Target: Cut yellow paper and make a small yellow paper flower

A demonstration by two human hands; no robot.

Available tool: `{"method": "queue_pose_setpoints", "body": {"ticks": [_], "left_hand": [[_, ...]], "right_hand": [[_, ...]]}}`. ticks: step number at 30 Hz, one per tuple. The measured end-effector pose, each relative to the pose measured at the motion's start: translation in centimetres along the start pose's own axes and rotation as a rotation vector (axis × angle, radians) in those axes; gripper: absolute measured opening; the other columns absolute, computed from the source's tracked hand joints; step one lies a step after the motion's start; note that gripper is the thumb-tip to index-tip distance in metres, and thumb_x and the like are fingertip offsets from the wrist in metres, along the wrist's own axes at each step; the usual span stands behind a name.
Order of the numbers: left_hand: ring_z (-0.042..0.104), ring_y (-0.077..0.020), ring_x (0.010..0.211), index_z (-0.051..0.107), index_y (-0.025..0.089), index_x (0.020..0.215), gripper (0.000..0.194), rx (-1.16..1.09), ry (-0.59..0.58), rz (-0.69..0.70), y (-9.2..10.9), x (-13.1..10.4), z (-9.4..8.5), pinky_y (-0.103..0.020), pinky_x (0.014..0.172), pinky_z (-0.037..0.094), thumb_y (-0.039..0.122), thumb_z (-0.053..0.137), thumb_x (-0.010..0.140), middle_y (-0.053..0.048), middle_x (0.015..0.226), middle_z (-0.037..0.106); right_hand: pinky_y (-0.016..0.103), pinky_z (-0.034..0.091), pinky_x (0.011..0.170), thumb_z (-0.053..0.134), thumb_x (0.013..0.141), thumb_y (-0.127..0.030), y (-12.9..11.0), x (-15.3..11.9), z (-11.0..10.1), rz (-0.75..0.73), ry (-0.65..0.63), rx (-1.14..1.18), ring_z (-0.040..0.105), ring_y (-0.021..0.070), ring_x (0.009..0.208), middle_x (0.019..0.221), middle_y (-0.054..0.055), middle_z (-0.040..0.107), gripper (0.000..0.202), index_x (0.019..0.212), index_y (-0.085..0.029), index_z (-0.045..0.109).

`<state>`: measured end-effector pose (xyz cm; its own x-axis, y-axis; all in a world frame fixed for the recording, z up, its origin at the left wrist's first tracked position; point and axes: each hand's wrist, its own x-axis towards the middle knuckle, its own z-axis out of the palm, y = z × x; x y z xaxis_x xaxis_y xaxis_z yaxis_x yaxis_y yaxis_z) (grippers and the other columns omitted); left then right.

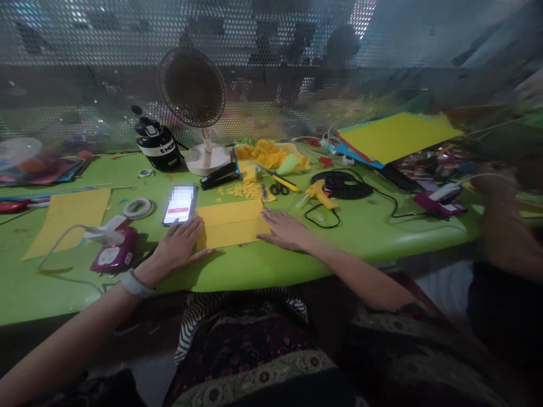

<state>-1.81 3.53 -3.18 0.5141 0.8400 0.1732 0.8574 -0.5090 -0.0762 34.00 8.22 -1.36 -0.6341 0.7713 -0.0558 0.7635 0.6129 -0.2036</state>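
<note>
A folded or creased yellow paper (231, 224) lies flat in front of me, with one line running across it. My left hand (180, 243) rests at its left edge, fingers stretched out beside the lit phone (180, 204). At the right edge lies my right hand (286, 227), flat and with the thumb apart, its fingertips touching the paper. Neither hand grips anything. Behind the paper are small yellow paper scraps (244, 191), black-handled scissors (279, 189) and a yellow cutter knife (291, 185). A yellow glue gun (320, 194) lies beyond my right hand.
A desk fan (207, 158), a black bottle (159, 148) and a stapler (219, 176) stand or lie at the back. A purple power socket (113, 251) with cables sits left, near a tape roll (138, 208). Coloured sheets (399, 137) and another person's arm (504, 226) are right.
</note>
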Motion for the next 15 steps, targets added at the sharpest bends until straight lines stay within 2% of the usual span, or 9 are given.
{"method": "queue_pose_setpoints", "body": {"ticks": [2,5,7,9,11,15], "left_hand": [[0.036,-0.0332,0.152,0.043,0.016,0.154,0.091,0.005,0.021,-0.007,0.6,1.1,-0.4,-0.055,0.127,0.017,0.081,0.016,0.096,-0.017,0.158,0.048],[0.033,-0.0339,0.154,0.043,0.02,0.154,0.085,-0.028,0.031,0.014,1.9,3.4,-1.0,-0.056,0.127,0.018,0.079,0.022,0.097,-0.015,0.163,0.042],[0.028,-0.0343,0.156,0.041,0.021,0.155,0.082,-0.072,0.011,0.049,2.9,5.2,-1.2,-0.056,0.127,0.021,0.077,0.026,0.098,-0.013,0.167,0.035],[0.023,-0.0353,0.157,0.039,0.021,0.156,0.08,-0.115,-0.014,0.078,3.5,6.9,-1.0,-0.058,0.126,0.022,0.076,0.03,0.098,-0.013,0.168,0.031],[0.021,-0.0355,0.158,0.036,0.021,0.158,0.079,-0.155,-0.042,0.077,3.9,8.2,-0.4,-0.058,0.127,0.022,0.073,0.034,0.099,-0.013,0.169,0.031],[0.02,-0.0355,0.158,0.029,0.018,0.162,0.08,-0.187,-0.072,0.063,3.7,9.2,1.3,-0.056,0.128,0.021,0.07,0.033,0.101,-0.016,0.17,0.025]], "right_hand": [[0.051,0.031,0.124,0.026,0.1,-0.073,0.6,0.4,-1.5,0.023,0.02,0.032,0.036,0.0343,0.152,0.165,0.017,0.037,0.087,0.158,-0.01,0.042],[0.05,0.046,0.112,0.035,0.105,-0.057,2.1,2.0,-4.5,0.19,0.128,0.052,0.053,0.0335,0.138,0.154,0.014,0.054,0.063,0.152,-0.018,0.051],[0.046,0.052,0.099,0.041,0.105,-0.044,3.5,3.8,-6.3,0.324,0.152,0.007,0.063,0.0327,0.123,0.138,0.015,0.066,0.047,0.14,-0.018,0.061],[0.04,0.052,0.092,0.047,0.102,-0.034,5.2,5.8,-7.5,0.432,0.142,-0.088,0.066,0.0322,0.116,0.129,0.017,0.07,0.039,0.131,-0.014,0.065],[0.038,0.051,0.091,0.052,0.098,-0.028,6.7,7.5,-7.8,0.531,0.098,-0.164,0.064,0.0329,0.119,0.131,0.019,0.068,0.037,0.13,-0.013,0.064],[0.036,0.051,0.087,0.061,0.091,-0.023,8.3,9.7,-6.9,0.585,0.061,-0.155,0.066,0.0325,0.115,0.129,0.018,0.069,0.04,0.129,-0.015,0.066]]}}
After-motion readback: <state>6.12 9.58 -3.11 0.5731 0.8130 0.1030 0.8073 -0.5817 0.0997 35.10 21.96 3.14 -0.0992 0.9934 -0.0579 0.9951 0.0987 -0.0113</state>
